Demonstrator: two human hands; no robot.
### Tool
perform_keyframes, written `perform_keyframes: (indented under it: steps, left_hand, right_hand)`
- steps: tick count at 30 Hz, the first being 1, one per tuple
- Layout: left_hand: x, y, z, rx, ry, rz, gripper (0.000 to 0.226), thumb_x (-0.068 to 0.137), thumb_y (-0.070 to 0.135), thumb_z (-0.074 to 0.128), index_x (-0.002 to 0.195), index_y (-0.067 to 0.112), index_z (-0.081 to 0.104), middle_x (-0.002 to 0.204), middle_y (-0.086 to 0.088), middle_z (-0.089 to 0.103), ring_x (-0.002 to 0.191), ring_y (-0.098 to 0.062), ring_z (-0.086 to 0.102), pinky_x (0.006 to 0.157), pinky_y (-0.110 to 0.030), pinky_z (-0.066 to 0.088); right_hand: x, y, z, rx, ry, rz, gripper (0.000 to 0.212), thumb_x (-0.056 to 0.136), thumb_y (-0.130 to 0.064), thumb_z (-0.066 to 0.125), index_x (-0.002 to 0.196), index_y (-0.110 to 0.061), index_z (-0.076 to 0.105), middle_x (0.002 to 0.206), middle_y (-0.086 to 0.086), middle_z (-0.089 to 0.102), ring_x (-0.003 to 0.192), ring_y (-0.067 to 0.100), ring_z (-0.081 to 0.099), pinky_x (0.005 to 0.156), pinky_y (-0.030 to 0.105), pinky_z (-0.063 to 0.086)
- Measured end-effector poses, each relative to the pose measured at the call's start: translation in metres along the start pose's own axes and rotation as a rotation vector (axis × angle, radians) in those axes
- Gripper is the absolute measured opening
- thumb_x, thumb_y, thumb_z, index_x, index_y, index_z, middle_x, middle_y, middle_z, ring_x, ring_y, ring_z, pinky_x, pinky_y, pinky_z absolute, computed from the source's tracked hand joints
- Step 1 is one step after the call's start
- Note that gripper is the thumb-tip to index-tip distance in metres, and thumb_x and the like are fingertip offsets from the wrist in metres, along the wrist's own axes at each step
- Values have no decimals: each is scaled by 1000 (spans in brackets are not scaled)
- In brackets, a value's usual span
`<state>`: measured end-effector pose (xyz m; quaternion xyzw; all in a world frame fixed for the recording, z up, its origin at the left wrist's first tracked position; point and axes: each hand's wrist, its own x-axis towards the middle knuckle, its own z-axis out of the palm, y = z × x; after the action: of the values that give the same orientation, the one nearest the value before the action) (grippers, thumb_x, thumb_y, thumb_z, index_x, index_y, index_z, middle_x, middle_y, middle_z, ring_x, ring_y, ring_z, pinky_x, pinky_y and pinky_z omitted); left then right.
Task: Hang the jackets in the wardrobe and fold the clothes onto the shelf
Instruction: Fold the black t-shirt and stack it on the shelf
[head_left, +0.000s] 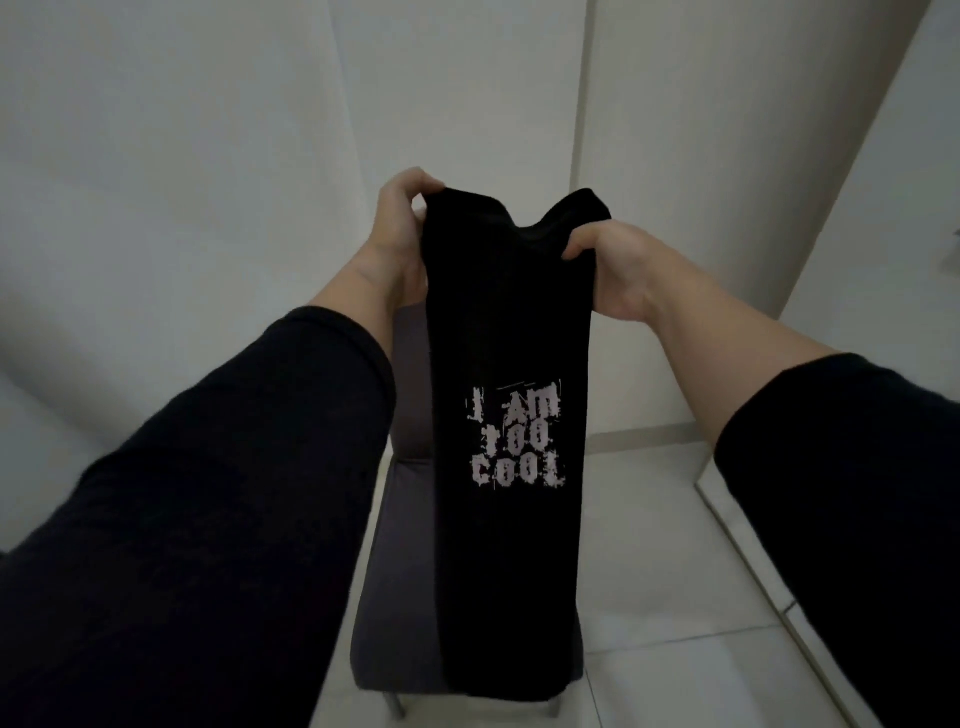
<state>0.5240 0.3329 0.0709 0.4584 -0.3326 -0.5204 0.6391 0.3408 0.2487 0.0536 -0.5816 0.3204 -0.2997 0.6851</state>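
A black T-shirt (509, 332) with pale printed lettering hangs lengthwise in front of me, folded into a narrow strip. My left hand (400, 228) grips its upper left corner at the shoulder. My right hand (613, 265) pinches the upper right edge beside the neckline. Both arms are stretched forward in dark sleeves. The shirt's lower end hangs down over a chair and hides most of the seat.
A dark grey upholstered chair (400, 587) with metal legs stands directly below the shirt on a pale tiled floor (649, 545). White walls (208, 156) close in behind and to the left. A white panel edge (857, 182) rises at the right.
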Motion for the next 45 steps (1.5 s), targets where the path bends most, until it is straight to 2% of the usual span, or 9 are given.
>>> perform_keyframes:
  steps: [9,14,18,23,26,30,35,40,45]
  left_hand:
    - [29,29,-19,1,-70,91,48,85,50,41,85,5,57,84,-7,57,74,-26,59,69,-34,48]
    - [17,13,-34,78,-102,-9,54,81,54,47,99,5,60,101,-8,55,90,-28,55,78,-37,44]
    - [-11,-27,-43,147,-98,-123,49,82,46,47,75,6,73,83,-6,62,73,-24,60,68,-29,45]
    - [-64,-97,-52,56,-27,-238,44,84,39,51,49,15,63,60,0,60,54,-18,59,55,-21,45]
    - [-101,-144,-56,-1,6,-317,36,83,37,53,54,16,54,56,2,55,50,-17,56,53,-21,45]
    - [-147,-204,-62,-47,30,-440,26,79,35,57,61,19,49,62,3,53,54,-17,57,54,-21,47]
    - [-197,-267,-73,-21,14,-571,21,74,33,64,60,20,53,67,1,53,60,-17,57,58,-24,48]
    - [-220,-303,-83,-8,7,-623,23,79,32,62,74,13,74,84,-9,70,84,-27,65,81,-35,51]
    - [-203,-324,-101,-32,62,-618,22,76,30,63,85,11,70,86,-9,69,85,-27,65,82,-37,51]
  right_hand:
    - [42,-22,20,109,16,-105,16,77,1,36,79,-8,50,73,5,53,61,20,55,66,28,47]
    - [29,-2,26,114,-33,-66,19,77,1,34,77,-10,49,70,3,53,60,19,54,64,27,48]
    - [8,42,30,119,-24,51,22,79,0,32,78,-8,53,69,4,55,57,18,58,59,25,51]
    - [-36,113,29,102,-22,202,38,70,-1,39,104,-7,54,92,9,57,82,25,60,76,32,53]
    - [-78,157,30,113,-12,308,30,73,-2,36,97,-7,54,84,7,60,73,23,63,63,27,56]
    - [-132,207,32,124,8,414,29,76,0,35,94,-5,58,84,8,63,76,24,63,62,29,54]
    - [-179,268,33,141,43,540,38,66,-2,41,102,-7,55,95,13,61,89,29,61,77,35,53]
    - [-198,304,32,127,75,590,59,68,-2,43,125,-3,53,120,21,62,109,39,60,90,46,52]
    - [-182,330,28,136,142,610,46,68,-2,44,113,-4,55,105,14,61,100,33,60,72,36,52]
